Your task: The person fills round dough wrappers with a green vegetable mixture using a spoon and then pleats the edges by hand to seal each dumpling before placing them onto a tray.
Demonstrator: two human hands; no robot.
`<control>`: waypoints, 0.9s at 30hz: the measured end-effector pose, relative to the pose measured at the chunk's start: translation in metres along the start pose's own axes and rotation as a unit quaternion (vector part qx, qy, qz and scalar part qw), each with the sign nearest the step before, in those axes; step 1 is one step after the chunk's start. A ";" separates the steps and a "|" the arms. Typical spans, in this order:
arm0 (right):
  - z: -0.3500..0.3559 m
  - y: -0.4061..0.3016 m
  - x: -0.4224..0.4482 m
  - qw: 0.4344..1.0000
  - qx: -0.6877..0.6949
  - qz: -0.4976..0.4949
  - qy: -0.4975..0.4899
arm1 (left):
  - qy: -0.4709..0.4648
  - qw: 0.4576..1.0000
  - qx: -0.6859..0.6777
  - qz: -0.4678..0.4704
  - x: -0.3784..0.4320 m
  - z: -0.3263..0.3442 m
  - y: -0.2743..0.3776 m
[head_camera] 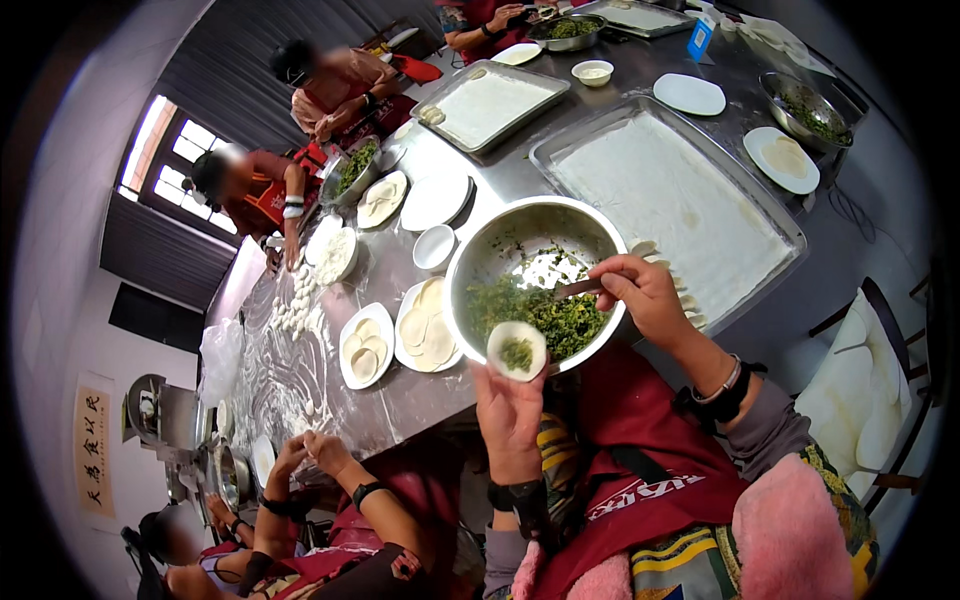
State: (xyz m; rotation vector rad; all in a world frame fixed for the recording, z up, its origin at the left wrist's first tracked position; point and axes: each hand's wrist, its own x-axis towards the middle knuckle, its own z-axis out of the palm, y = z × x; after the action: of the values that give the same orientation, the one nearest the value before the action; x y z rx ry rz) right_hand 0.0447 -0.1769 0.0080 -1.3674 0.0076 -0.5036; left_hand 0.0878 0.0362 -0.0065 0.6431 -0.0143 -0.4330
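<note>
On the fingers of my left hand (511, 420) rests a round dough wrapper (495, 346), with a small mound of green filling (517, 354) at its middle. My right hand (641, 296) grips the handle of a utensil (579, 289); its far end is in the chopped green filling (581, 322), so its shape is hidden. This filling lies in a large stainless steel bowl (487, 259) at the table's edge. My left hand is at the bowl's near rim, and my right hand is over its right side.
Right of the bowl lies a large metal tray (675, 187) with several folded dumplings (691, 304) along its near edge. Plates of wrappers (427, 330) (365, 349) stand left, near a small white bowl (434, 247). A co-worker's hands (319, 450) work nearby. A chair (855, 390) is at right.
</note>
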 end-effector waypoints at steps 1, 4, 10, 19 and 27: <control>0.000 -0.004 -0.006 1.000 -0.017 -0.018 -0.003 | -0.030 0.999 -0.028 -0.029 0.006 0.004 -0.007; -0.003 -0.010 -0.018 0.948 -0.225 -0.211 -0.082 | -0.048 0.996 -0.056 -0.057 0.021 0.017 -0.021; -0.002 -0.023 -0.025 0.921 -0.258 -0.279 -0.084 | -0.051 0.996 -0.063 -0.049 0.018 0.021 -0.022; -0.005 -0.009 -0.012 0.988 0.125 0.089 0.026 | -0.054 0.996 -0.058 -0.041 0.008 0.024 -0.016; 0.008 -0.012 -0.015 0.991 0.075 0.112 0.023 | -0.043 0.997 -0.056 -0.031 -0.001 0.019 -0.013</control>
State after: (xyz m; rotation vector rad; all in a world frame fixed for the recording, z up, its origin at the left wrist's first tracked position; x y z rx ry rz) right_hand 0.0299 -0.1657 0.0171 -1.1905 0.1553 -0.3397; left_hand 0.0792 0.0160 0.0016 0.5145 -0.0515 -0.5185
